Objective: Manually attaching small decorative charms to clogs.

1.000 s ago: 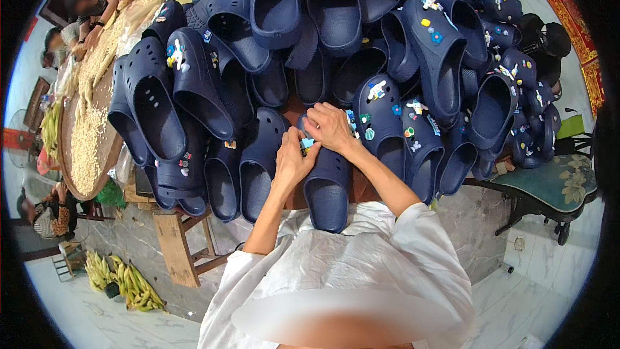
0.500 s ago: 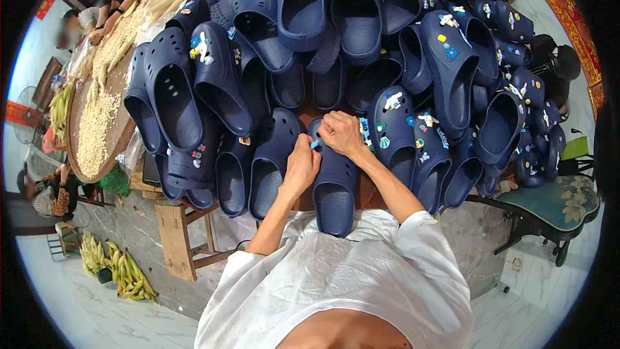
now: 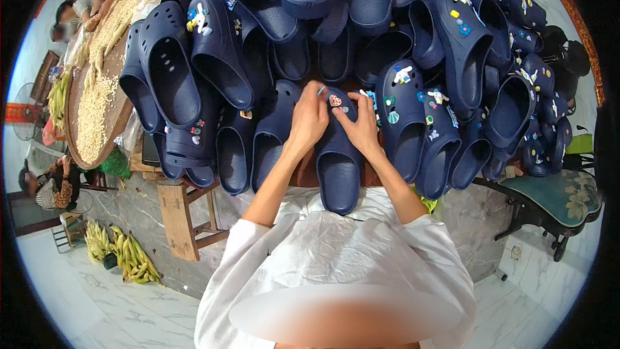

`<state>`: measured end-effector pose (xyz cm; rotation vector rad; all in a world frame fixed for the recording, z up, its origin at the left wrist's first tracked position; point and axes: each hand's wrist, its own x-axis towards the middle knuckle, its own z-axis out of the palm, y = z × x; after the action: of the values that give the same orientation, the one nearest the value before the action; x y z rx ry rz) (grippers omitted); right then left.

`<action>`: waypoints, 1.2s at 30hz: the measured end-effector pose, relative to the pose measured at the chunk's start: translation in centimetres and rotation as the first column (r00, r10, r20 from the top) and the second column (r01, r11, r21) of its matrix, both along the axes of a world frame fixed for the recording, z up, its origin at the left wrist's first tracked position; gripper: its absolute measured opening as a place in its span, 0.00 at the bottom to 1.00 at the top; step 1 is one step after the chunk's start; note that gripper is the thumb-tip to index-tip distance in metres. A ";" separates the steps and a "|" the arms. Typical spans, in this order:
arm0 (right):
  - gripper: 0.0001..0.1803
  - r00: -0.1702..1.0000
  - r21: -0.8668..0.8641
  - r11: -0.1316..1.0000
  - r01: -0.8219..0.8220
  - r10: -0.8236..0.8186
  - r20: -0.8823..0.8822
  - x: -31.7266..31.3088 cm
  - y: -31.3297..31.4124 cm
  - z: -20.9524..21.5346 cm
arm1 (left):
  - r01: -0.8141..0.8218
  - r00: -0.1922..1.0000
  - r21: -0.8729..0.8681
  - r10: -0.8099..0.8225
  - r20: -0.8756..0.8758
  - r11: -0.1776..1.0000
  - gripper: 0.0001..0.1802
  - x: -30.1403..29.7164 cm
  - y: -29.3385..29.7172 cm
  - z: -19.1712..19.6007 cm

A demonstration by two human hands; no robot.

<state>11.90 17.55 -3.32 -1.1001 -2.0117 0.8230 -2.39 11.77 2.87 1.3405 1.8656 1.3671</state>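
Note:
A navy clog (image 3: pixel 340 178) lies in front of me, its heel end toward me and its toe pointing away. On its toe are a red-and-white heart-shaped charm (image 3: pixel 335 100) and a small round charm (image 3: pixel 344 110). At the toe's left side, my left hand (image 3: pixel 310 116) is closed, with a small light-blue piece (image 3: pixel 320 90) at its fingertips; its kind is too small to tell. My right hand (image 3: pixel 359 121) grips the toe from the right, thumb beside the round charm and fingers down the far side. A plain clog (image 3: pixel 279 113) stands left of it, a charm-covered one (image 3: pixel 400 100) right.
Many more navy clogs (image 3: pixel 310 0) are piled beyond my hands. At left, people sit by a round tray (image 3: pixel 123 100) of pale kernels. Corn cobs (image 3: pixel 132 258) lie on the floor near a wooden stool (image 3: pixel 177 220). A green-seated chair (image 3: pixel 558 197) stands at right.
My right hand has come off the top of the toe to its right side, uncovering the charms. The left hand, with the blue piece, has moved up toward the toe tip. The view has shifted.

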 end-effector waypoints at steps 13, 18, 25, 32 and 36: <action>0.24 0.997 -0.100 0.994 -0.053 0.058 0.053 2.4 -1.5 0.3 | 0.374 0.759 -0.322 -0.487 -0.433 0.870 0.18 3.5 8.3 -2.8; 0.24 0.983 -0.111 0.991 -0.071 0.089 0.162 3.2 -1.3 2.2 | 0.333 0.873 0.005 -0.307 -0.380 0.943 0.21 0.6 5.0 -0.8; 0.25 0.995 -0.114 0.989 -0.093 0.097 0.035 4.6 -4.4 4.2 | 0.299 0.889 -0.116 -0.320 -0.326 0.947 0.22 -3.2 0.3 -0.7; 0.45 0.967 -0.238 0.971 -0.017 0.077 0.245 7.3 -11.2 2.9 | 0.150 0.913 -0.196 -0.212 -0.349 0.969 0.31 -1.9 -0.7 -3.1; 0.38 0.973 -0.266 0.961 0.070 -0.008 0.229 7.8 -12.5 -0.6 | 0.111 0.913 -0.092 -0.138 -0.385 0.990 0.32 -1.1 -0.5 -4.1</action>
<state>19.69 5.10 -3.94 -1.4420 -2.0959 1.0155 -3.52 11.31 -1.20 1.7656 2.0098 1.0149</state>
